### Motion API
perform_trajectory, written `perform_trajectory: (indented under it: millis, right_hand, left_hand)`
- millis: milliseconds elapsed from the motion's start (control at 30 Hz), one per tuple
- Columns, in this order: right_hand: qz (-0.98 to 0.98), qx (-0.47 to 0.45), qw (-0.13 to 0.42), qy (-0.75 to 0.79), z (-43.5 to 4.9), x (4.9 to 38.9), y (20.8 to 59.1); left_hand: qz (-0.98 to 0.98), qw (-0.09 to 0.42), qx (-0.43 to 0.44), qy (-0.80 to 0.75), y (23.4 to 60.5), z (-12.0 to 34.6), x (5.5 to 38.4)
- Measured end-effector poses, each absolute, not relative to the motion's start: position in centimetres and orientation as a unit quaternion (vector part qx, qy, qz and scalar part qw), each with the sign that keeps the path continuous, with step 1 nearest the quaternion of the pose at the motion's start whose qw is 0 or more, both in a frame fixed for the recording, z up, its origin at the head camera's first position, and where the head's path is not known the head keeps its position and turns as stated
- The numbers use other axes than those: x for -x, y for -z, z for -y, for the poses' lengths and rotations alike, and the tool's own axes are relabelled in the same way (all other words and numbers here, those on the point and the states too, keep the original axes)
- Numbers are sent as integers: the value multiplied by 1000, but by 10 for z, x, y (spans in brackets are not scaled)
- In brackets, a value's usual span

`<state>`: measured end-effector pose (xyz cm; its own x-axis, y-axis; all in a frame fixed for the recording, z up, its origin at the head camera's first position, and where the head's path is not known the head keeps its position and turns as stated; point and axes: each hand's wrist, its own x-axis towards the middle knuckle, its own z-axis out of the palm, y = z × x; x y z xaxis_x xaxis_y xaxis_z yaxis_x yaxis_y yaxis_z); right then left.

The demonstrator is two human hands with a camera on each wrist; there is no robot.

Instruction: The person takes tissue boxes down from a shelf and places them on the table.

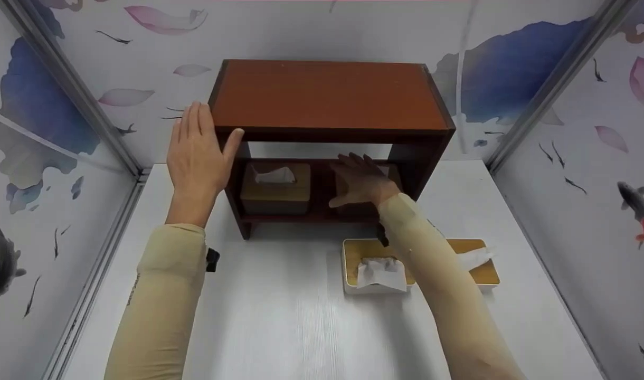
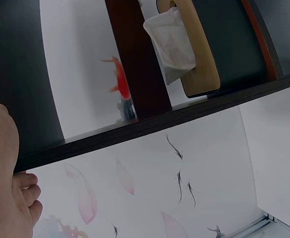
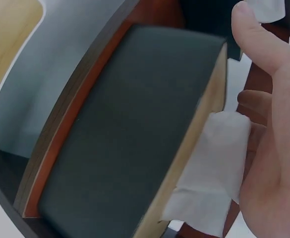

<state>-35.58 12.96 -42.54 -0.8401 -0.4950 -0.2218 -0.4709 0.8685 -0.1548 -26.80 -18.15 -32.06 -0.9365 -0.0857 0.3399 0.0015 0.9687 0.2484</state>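
A small brown wooden shelf (image 1: 327, 95) stands on the white table. My left hand (image 1: 195, 153) rests against its upper left corner, fingers straight along the outer side and thumb spread toward the front edge. On the shelf's lower board, a tissue box (image 1: 276, 206) with a wood-coloured lid sits at the left, a tissue sticking out. My right hand (image 1: 361, 182) reaches into the shelf with spread fingers, holding nothing. It is over a second tissue box (image 3: 130, 129) with a dark side, partly hidden by the hand in the head view. That box's white tissue (image 3: 214, 163) is beside my fingers.
Two more tissue boxes stand on the table before the shelf: one white-sided tissue box (image 1: 351, 258) and another tissue box (image 1: 488, 274) partly covered by my right forearm. Patterned panels (image 1: 580, 174) enclose the table at the back and both sides.
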Motion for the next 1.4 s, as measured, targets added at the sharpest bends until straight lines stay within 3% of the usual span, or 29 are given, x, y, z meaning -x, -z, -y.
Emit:
perform_trajectory:
  millis: [233,567,867,1400]
  right_hand:
    - [-957,248,145,40,-134,361,430]
    - [-963,238,126,11,-130,365,416]
    - [-955,243,163,43,-135,366,433]
    - [-954,268,137,-1,-137,368,446]
  left_hand:
    - [977,172,-23,122,321,181,268]
    - [976,176,-22,123,321,182,270]
    - [977,175,-20,122,322,183,270]
    - [978,166,-22,121,321,183,270]
